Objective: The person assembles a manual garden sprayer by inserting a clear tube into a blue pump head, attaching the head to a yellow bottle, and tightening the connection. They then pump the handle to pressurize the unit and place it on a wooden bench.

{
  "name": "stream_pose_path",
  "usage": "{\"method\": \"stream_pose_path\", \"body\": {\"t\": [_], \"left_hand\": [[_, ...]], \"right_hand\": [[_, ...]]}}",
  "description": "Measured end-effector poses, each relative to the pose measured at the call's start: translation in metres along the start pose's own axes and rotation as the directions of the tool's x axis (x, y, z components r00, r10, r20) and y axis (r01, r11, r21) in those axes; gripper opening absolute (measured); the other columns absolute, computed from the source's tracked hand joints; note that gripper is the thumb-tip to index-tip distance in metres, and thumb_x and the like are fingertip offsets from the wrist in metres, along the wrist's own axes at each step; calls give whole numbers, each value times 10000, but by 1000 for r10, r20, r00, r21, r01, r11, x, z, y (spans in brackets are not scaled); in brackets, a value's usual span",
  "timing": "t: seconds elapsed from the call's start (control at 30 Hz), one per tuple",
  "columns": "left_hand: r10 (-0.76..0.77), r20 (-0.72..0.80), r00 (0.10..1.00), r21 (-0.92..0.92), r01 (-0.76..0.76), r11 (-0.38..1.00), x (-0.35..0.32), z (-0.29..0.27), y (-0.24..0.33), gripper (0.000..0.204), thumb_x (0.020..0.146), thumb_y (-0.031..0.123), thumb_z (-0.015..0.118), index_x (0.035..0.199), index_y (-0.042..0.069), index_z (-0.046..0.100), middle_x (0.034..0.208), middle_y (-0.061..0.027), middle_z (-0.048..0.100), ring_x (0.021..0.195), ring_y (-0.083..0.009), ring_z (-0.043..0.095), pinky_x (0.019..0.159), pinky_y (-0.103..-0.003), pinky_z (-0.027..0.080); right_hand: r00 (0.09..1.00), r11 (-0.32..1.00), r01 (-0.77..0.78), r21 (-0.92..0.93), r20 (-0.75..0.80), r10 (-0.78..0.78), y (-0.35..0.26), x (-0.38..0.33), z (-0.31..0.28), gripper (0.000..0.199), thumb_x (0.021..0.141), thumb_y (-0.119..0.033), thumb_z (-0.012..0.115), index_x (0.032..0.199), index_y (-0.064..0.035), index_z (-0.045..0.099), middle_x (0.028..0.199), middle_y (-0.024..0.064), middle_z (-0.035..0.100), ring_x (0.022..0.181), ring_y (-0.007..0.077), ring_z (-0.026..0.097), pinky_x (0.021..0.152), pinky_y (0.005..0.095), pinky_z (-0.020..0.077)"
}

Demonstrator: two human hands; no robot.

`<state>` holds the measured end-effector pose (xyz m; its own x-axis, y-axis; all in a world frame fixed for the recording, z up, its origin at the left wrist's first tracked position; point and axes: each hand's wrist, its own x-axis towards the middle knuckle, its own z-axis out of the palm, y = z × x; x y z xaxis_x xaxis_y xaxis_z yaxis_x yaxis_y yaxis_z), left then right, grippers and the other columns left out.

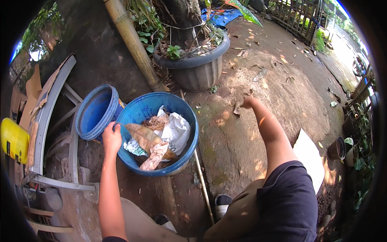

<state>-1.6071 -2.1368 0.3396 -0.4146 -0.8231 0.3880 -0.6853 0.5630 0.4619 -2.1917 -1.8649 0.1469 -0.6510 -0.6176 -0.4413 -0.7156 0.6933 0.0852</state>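
A large round blue bucket stands before me. Inside it are a big brown dry leaf, crumpled white plastic, a pinkish crumpled wrapper, a green-and-white packet and brown fibres. My left hand is closed at the bucket's left rim; a small dark thing shows by its fingertips. My right arm stretches far forward over the ground. My right hand is low, its fingers apart and beside a curled dry leaf; whether they touch is unclear.
Left of the bucket leans a smaller blue bucket, near a grey metal frame and a yellow container. A large planter and bamboo pole stand ahead. A thin stick lies by my feet; a pale sheet lies right.
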Motion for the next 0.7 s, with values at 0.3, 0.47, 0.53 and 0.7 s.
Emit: {"method": "stream_pose_path", "body": {"t": [0.3,0.47,0.53,0.7], "left_hand": [[-58,17,998,11,58,998,3,-10,1,317,952,201,625,1155,-36,682,1013,-243,726,955,-356,708,873,-413,517],[-56,7,998,-59,56,997,8,7,8,303,950,199,636,1139,-31,690,998,-223,734,927,-319,712,859,-400,521],[-73,13,997,-39,73,997,4,-8,-3,299,950,200,640,1133,-31,692,1001,-218,738,929,-309,715,860,-397,521],[-96,29,995,-148,99,984,8,4,-3,292,959,199,650,1135,-29,695,1015,-194,747,922,-278,711,855,-383,521]], "right_hand": [[996,950,-1,312,84,-27,-72,29,97,915,947,-629,554,1642,-270,79,1602,315,279,1415,474,419,1138,553,387],[999,974,-26,224,-28,33,-61,69,116,555,929,-403,625,1372,-72,576,1252,237,668,1169,369,660,964,489,536],[977,931,49,363,-210,30,-111,36,95,360,909,-315,663,1138,-42,716,1124,204,723,1079,357,700,885,476,567],[675,718,327,614,-684,278,-141,-25,-35,180,923,-212,688,910,-43,748,904,216,721,872,398,700,766,473,556]]}}
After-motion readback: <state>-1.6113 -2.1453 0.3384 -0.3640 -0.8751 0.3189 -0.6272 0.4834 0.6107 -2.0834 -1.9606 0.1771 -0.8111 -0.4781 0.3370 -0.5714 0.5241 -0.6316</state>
